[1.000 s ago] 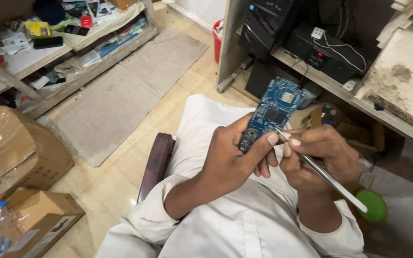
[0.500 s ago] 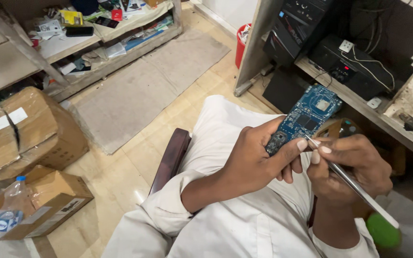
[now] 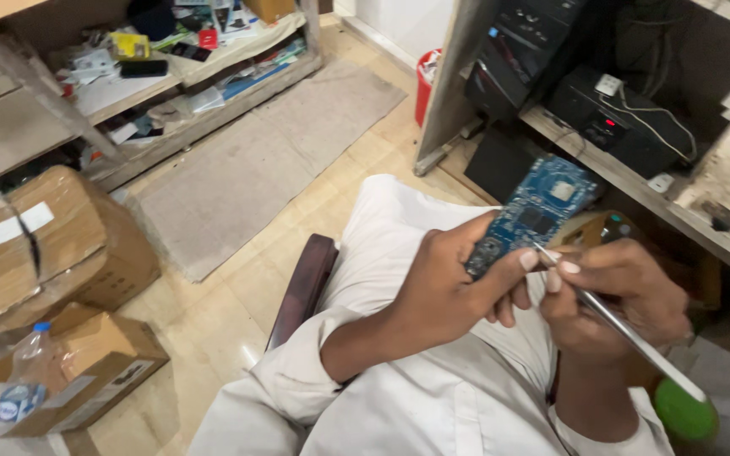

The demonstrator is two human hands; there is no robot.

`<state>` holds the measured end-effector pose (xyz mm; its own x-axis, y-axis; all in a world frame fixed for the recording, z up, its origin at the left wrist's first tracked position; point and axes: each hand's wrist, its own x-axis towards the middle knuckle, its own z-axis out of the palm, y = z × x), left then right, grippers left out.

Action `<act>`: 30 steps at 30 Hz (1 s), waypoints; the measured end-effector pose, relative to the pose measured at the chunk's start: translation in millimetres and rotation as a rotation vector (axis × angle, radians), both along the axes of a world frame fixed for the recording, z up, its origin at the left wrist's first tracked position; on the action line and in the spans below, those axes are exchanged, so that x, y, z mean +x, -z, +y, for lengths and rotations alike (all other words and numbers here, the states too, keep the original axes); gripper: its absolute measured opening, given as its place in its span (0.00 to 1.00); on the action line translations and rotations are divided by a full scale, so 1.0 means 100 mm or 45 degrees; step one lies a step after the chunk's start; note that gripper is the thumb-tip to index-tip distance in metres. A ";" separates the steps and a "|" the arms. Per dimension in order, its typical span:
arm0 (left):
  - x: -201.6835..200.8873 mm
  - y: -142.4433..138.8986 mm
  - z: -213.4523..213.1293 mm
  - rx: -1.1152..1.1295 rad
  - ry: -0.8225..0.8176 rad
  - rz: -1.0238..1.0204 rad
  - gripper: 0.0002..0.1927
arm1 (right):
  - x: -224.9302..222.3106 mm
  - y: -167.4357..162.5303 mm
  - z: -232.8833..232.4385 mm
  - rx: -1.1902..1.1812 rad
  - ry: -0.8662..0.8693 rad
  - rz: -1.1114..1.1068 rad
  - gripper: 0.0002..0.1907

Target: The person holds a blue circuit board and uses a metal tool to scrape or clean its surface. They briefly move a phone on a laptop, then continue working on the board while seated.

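Two hands: left hand (image 3: 449,291) grips circuit board (image 3: 534,211).

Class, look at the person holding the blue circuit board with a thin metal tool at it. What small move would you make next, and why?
Probably steady the circuit board first, then ease the metal tool gently at the spot it touches. The left hand holds the board in mid-air by its lower end only, and the right hand holds the tool's tip at the board's edge, so a hard push would likely tilt it.
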<state>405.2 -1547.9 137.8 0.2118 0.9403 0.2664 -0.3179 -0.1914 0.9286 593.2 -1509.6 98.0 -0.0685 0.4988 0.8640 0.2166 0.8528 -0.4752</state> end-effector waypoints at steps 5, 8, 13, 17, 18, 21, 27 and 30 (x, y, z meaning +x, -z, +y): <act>0.00 0.00 0.00 -0.022 -0.015 0.026 0.10 | -0.09 0.00 -0.06 -0.026 -0.054 0.097 0.08; 0.01 0.02 0.02 -0.072 0.006 -0.002 0.10 | -0.10 -0.02 -0.07 0.060 0.037 -0.018 0.08; 0.02 0.04 0.03 -0.058 0.000 -0.018 0.09 | -0.09 -0.10 -0.03 0.087 0.008 -0.066 0.08; 0.03 0.04 0.02 -0.038 -0.013 -0.008 0.09 | -0.12 -0.13 -0.06 0.123 0.051 -0.103 0.08; 0.02 0.04 0.01 -0.025 -0.023 0.011 0.09 | -0.13 -0.14 -0.08 0.132 0.068 -0.119 0.07; 0.01 0.03 0.01 -0.010 -0.035 0.037 0.09 | -0.14 -0.14 -0.09 0.132 0.061 -0.058 0.09; 0.03 0.04 0.03 -0.030 0.015 -0.032 0.10 | -0.10 -0.16 -0.03 0.108 0.041 -0.106 0.08; 0.03 0.05 0.03 -0.026 0.001 -0.018 0.09 | -0.11 -0.15 -0.03 0.118 0.025 -0.081 0.09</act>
